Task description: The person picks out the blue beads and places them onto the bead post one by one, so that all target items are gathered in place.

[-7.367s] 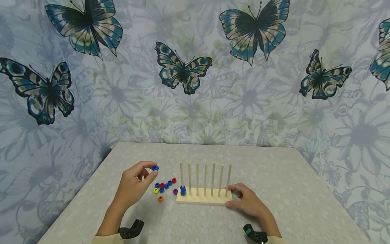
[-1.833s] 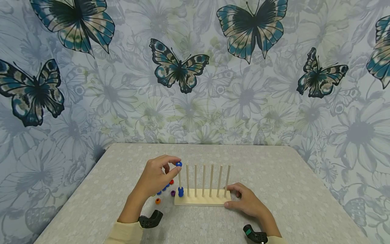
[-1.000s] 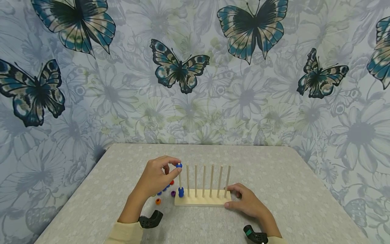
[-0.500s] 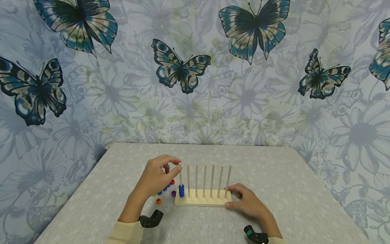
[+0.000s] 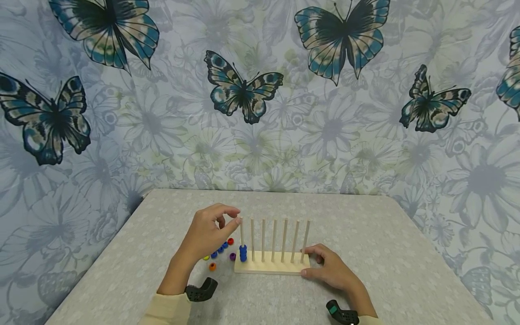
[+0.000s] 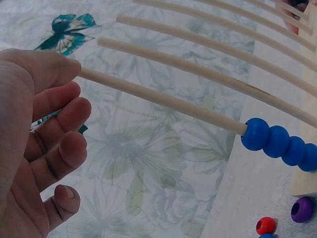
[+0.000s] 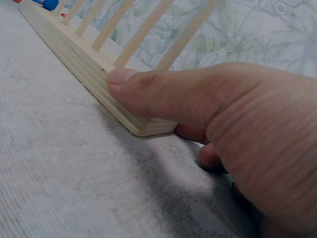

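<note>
A pale wooden peg board (image 5: pixel 270 270) with a row of upright pegs stands on the table. Its leftmost peg (image 5: pixel 242 234) carries a stack of several blue beads (image 6: pixel 277 141) at the bottom. My left hand (image 5: pixel 207 232) is at the top of that peg, thumb and index finger a little apart with no bead between them. In the left wrist view the thumb is by the peg's tip and the other fingers are loosely bent. My right hand (image 5: pixel 330 266) grips the board's right end, with the thumb (image 7: pixel 148 91) on the front edge and fingers partly hidden behind.
Left of the board lie loose beads: a purple bead (image 5: pixel 233 257), an orange bead (image 5: pixel 212 266), a red bead (image 5: pixel 230 241), a yellow bead (image 5: pixel 206 257) and several blue ones (image 5: pixel 220 249). My left hand partly covers this group. A butterfly-patterned wall (image 5: pixel 260 158) rises behind the table.
My left hand carried a blue bead right to the leftmost peg, set it over the tip and let go. The bead dropped onto the stack. My right hand stays on the board.
</note>
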Available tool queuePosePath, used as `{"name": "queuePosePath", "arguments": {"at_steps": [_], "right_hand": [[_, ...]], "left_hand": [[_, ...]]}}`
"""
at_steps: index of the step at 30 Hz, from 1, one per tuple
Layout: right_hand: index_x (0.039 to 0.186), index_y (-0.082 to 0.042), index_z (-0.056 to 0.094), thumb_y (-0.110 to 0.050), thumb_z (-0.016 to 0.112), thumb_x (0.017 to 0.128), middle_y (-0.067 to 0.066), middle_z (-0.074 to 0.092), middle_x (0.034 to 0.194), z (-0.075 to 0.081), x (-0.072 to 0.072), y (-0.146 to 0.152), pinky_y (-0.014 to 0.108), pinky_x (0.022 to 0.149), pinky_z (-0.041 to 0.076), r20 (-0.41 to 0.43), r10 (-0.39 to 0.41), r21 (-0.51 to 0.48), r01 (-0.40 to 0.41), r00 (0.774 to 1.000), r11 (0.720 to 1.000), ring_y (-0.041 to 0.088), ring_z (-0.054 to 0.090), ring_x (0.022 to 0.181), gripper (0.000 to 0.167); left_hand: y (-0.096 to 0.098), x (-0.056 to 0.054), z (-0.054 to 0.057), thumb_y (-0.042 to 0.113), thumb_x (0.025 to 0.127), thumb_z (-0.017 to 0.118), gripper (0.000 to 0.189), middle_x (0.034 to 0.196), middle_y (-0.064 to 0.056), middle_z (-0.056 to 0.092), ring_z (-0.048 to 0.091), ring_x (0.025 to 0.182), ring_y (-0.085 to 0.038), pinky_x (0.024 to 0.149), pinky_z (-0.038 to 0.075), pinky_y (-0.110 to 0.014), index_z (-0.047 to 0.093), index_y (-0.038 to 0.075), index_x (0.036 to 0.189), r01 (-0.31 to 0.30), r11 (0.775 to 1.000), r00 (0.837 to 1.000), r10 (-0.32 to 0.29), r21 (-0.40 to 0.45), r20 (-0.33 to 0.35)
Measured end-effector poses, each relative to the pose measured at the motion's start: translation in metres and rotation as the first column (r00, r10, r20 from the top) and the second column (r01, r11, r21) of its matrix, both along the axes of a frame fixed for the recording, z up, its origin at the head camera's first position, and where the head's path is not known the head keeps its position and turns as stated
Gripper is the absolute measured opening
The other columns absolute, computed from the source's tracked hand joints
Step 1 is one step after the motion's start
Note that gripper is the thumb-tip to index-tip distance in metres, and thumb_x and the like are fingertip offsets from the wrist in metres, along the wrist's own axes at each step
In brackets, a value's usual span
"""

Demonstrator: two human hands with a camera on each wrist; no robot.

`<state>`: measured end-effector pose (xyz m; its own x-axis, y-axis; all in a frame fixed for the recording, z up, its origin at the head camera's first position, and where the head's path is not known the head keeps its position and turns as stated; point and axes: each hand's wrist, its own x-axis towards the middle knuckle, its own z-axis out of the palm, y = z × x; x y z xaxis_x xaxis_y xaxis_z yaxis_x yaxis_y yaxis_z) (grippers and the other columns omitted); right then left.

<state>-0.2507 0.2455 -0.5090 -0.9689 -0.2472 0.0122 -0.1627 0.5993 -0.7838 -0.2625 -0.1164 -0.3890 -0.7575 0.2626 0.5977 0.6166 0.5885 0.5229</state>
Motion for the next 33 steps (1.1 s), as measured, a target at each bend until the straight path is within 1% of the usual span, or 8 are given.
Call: {"name": "queuePosePath", "arguments": {"at_steps": [7, 15, 21, 24, 27, 33], "right_hand": [[0.123, -0.028, 0.067, -0.039, 0.087, 0.076, -0.002, 0.059, 0.105, 0.000, 0.000, 0.000, 0.029, 0.077, 0.038, 0.004, 0.002, -0.010, -0.002, 1.000, 1.000, 0.019, 0.044, 0.093, 0.052], [0.123, -0.027, 0.067, -0.040, 0.087, 0.076, -0.001, 0.058, 0.104, 0.000, 0.000, 0.000, 0.028, 0.076, 0.038, 0.008, 0.001, -0.015, -0.001, 1.000, 1.000, 0.019, 0.044, 0.093, 0.053], [0.123, -0.029, 0.067, -0.042, 0.086, 0.075, -0.002, 0.058, 0.103, -0.003, -0.003, 0.001, 0.028, 0.076, 0.038, -0.002, 0.003, -0.008, -0.003, 1.000, 1.000, 0.017, 0.044, 0.092, 0.053], [0.123, -0.028, 0.067, -0.042, 0.087, 0.075, -0.002, 0.057, 0.101, -0.004, -0.003, 0.001, 0.027, 0.074, 0.038, -0.017, 0.006, -0.007, -0.006, 1.000, 1.000, 0.017, 0.045, 0.091, 0.054], [0.123, -0.027, 0.067, -0.040, 0.087, 0.075, -0.002, 0.057, 0.100, -0.004, -0.002, 0.001, 0.026, 0.073, 0.038, -0.025, 0.004, -0.012, -0.004, 1.000, 1.000, 0.016, 0.045, 0.089, 0.053], [0.123, -0.030, 0.067, -0.041, 0.086, 0.076, -0.003, 0.058, 0.102, -0.004, -0.002, 0.002, 0.027, 0.074, 0.038, -0.032, 0.004, -0.004, -0.004, 0.999, 1.000, 0.016, 0.045, 0.090, 0.052]], "left_hand": [[-0.004, -0.001, 0.001, 0.029, 0.094, 0.072, 0.015, 0.095, 0.012, 0.070, 0.051, 0.063, -0.005, 0.049, 0.042, -0.024, 0.075, 0.026, 0.108, -0.063, 0.998, 0.998, 0.063, 0.003, 0.000], [-0.010, -0.002, 0.001, 0.030, 0.095, 0.071, 0.016, 0.095, 0.011, 0.071, 0.050, 0.064, -0.006, 0.051, 0.042, -0.024, 0.075, 0.025, 0.109, -0.094, 0.996, 0.995, 0.094, 0.000, -0.010], [-0.016, -0.001, 0.000, 0.032, 0.095, 0.070, 0.018, 0.097, 0.009, 0.071, 0.052, 0.064, -0.007, 0.051, 0.043, -0.024, 0.074, 0.024, 0.112, -0.131, 0.991, 0.991, 0.131, 0.018, 0.011], [-0.019, -0.001, -0.002, 0.033, 0.096, 0.069, 0.019, 0.098, 0.009, 0.071, 0.052, 0.065, -0.008, 0.052, 0.044, -0.025, 0.073, 0.024, 0.113, -0.142, 0.989, 0.990, 0.142, 0.027, 0.028], [-0.021, -0.002, -0.005, 0.034, 0.096, 0.068, 0.020, 0.099, 0.008, 0.071, 0.052, 0.066, -0.009, 0.052, 0.044, -0.025, 0.073, 0.024, 0.113, -0.145, 0.989, 0.989, 0.145, 0.017, 0.043], [-0.031, -0.005, -0.015, 0.034, 0.096, 0.069, 0.020, 0.099, 0.007, 0.071, 0.052, 0.065, -0.011, 0.050, 0.044, -0.025, 0.073, 0.024, 0.113, -0.177, 0.984, 0.981, 0.177, 0.001, 0.074]]}}
